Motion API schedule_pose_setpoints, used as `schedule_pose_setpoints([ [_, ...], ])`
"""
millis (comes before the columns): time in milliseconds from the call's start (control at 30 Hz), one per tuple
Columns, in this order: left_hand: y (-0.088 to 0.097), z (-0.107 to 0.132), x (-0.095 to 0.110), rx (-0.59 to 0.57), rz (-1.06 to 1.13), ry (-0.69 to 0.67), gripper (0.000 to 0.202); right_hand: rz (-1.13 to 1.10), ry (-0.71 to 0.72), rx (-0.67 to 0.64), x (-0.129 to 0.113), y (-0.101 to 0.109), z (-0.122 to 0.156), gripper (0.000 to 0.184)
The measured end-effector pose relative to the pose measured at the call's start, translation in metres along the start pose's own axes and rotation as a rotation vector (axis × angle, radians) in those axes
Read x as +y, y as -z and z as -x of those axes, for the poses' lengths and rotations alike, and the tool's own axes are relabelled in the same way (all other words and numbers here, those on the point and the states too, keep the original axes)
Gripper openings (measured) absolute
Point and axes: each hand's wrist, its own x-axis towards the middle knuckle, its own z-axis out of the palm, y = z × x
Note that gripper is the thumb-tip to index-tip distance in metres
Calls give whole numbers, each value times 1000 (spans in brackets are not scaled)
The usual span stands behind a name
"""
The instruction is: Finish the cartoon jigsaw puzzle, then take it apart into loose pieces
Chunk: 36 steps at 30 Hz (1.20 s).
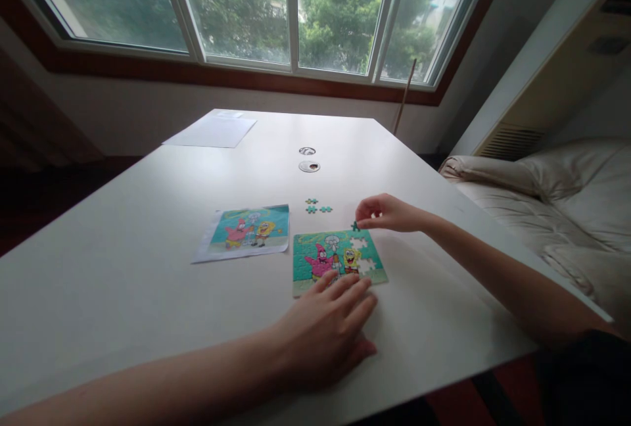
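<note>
A mostly filled jigsaw puzzle [308,252] with cartoon figures lies on the white table, gaps showing along its right part. My left hand [330,317] rests flat over the puzzle's near edge, fingers spread. Above the puzzle's upper right edge, my right hand [377,212] pinches a small green puzzle piece [355,226] between its fingertips. Several loose puzzle pieces [311,210] lie just beyond the puzzle. To the left is a picture sheet [276,215] printed with the same cartoon scene.
White paper [210,131] lies at the table's far left corner. Two round stickers or discs [305,166] sit toward the far side of the white table [148,215]. A beige sofa [513,196] stands to the right, and windows are ahead.
</note>
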Motion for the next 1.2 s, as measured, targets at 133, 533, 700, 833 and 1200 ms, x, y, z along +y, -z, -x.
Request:
schedule_pose_setpoints([
  [133,1,-1,5,-35,38,-48,48,-39,-44,-159,-9,-9,32,27],
  [533,1,-2,5,-33,41,-31,43,-11,-138,-41,-9,-31,46,22],
  [700,2,-2,6,-20,32,-36,43,75,-143,6,-9,-34,47,19],
  [833,1,-2,7,-21,20,-35,43,107,-153,30,-6,-35,46,24],
  [1200,-4,2,10,26,-91,13,46,202,-79,-104,-13,-14,24,25],
])
